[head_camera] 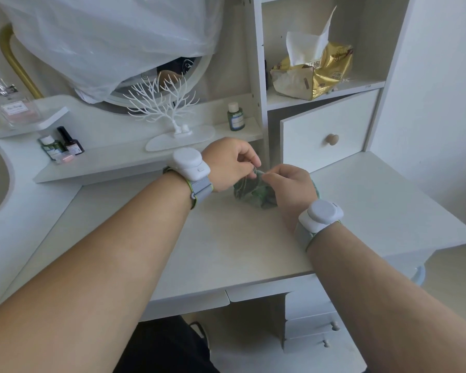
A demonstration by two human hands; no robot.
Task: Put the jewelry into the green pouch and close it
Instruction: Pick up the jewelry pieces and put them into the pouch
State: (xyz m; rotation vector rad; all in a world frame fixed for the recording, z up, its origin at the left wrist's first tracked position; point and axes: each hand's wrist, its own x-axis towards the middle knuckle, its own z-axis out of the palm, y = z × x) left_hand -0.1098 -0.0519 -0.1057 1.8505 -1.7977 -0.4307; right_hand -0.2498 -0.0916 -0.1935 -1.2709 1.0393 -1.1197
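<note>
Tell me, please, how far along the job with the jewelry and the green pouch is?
Midway. Done: the white tree stand is bare. In hand: the left hand lowers a thin chain into the green pouch, whose mouth the right hand holds. Left: dropping the chain fully in and closing the pouch.

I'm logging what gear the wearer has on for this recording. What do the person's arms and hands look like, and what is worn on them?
Both forearms are bare, with no sleeves. Each wrist carries a rounded white device on a grey fabric strap edged in green: one behind the left hand, the left device, and one behind the right hand, the right device. No gloves or rings are visible.
</note>
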